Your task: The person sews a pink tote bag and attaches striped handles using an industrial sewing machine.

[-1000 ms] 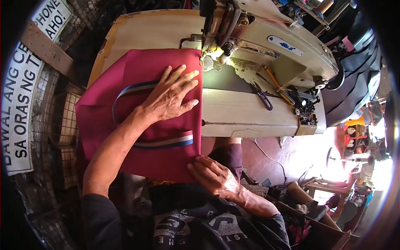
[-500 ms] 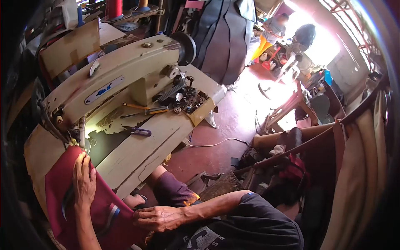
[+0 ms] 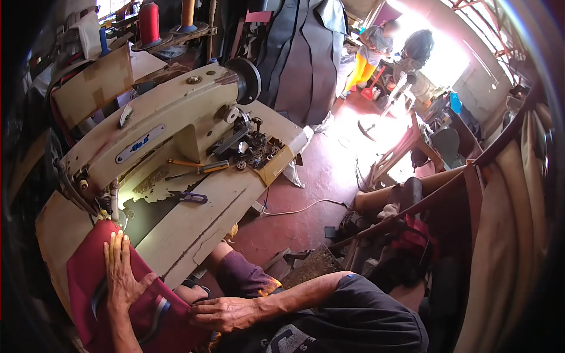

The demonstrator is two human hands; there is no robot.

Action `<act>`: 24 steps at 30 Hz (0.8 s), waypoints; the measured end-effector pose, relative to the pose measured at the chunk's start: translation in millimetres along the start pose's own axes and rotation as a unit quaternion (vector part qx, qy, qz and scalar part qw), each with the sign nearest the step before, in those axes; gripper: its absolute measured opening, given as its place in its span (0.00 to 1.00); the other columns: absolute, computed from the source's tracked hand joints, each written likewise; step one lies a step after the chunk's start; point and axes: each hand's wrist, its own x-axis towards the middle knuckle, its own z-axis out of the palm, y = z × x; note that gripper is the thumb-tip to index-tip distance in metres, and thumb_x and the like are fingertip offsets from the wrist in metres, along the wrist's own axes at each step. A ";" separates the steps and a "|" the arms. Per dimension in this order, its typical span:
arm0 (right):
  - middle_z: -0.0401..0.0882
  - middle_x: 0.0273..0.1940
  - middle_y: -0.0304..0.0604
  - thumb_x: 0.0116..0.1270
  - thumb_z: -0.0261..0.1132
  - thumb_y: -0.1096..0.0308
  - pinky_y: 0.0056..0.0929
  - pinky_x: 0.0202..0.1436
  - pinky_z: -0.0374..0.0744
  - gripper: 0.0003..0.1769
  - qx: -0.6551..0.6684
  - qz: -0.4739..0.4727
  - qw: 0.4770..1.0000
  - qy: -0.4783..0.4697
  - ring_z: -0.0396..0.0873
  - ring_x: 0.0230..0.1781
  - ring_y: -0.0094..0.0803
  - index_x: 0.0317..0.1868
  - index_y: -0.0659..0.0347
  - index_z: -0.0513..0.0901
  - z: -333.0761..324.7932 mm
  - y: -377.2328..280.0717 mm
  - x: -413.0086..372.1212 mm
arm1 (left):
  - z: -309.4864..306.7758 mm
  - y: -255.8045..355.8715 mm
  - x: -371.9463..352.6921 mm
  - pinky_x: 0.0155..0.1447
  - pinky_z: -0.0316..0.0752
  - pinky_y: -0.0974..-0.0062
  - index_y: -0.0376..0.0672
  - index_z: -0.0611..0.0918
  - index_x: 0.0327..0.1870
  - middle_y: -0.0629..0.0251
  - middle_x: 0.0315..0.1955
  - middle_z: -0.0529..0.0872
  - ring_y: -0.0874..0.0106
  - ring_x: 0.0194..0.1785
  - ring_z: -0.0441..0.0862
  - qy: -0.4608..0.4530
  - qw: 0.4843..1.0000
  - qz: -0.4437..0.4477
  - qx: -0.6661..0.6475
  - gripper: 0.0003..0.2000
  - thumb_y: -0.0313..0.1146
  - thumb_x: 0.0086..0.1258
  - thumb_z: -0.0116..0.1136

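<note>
A maroon piece of fabric (image 3: 88, 265) with a grey, white and blue stripe runs from under the needle area of the sewing machine (image 3: 141, 138) down toward my lap. My left hand (image 3: 122, 276) lies flat on it just below the presser area, fingers stretched out and thumb spread to the side. At the fabric's right edge, my right hand (image 3: 226, 313) is closed with curled fingers gripping the cloth close to my body. The machine's lamp lights the spot by the needle; the needle itself is hard to make out.
On the machine table (image 3: 194, 226) lie purple-handled snips (image 3: 193, 197), an orange-handled tool (image 3: 183, 163) and a cardboard tray (image 3: 276, 167) with several metal bobbins. Thread spools (image 3: 149, 23) stand behind. A person (image 3: 374, 50) stands at the far back; brown material hangs at right.
My left thumb has spread outward, and the left fingers have straightened on the fabric, slightly farther from the needle. My right hand keeps its hold. The view has shifted a little.
</note>
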 end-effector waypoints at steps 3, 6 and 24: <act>0.75 0.57 0.62 0.61 0.58 0.60 0.46 0.71 0.78 0.36 0.018 0.007 1.000 -0.012 0.76 0.66 0.57 0.62 0.83 0.74 0.9 -1.5 -2.7 | 0.3 -0.9 0.3 0.86 0.43 0.41 0.29 0.62 0.79 0.41 0.77 0.62 0.45 0.84 0.53 0.007 1.000 -0.001 -0.009 0.62 0.83 0.60 0.49; 0.75 0.56 0.62 0.62 0.58 0.60 0.47 0.69 0.79 0.35 0.087 0.046 0.995 -0.015 0.76 0.65 0.57 0.62 0.82 0.74 7.4 1.9 -7.5 | -3.7 2.1 2.0 0.86 0.44 0.41 0.30 0.62 0.78 0.42 0.77 0.63 0.45 0.83 0.54 0.003 1.000 -0.004 -0.018 0.62 0.83 0.59 0.50; 0.76 0.67 0.57 0.55 0.60 0.61 0.43 0.70 0.78 0.40 -0.066 0.031 0.991 -0.112 0.75 0.71 0.51 0.69 0.72 0.77 -28.4 -10.8 5.4 | 2.6 3.6 -10.6 0.82 0.58 0.44 0.37 0.79 0.60 0.51 0.65 0.78 0.52 0.72 0.72 0.160 0.987 0.012 -0.005 0.27 0.43 0.64 0.71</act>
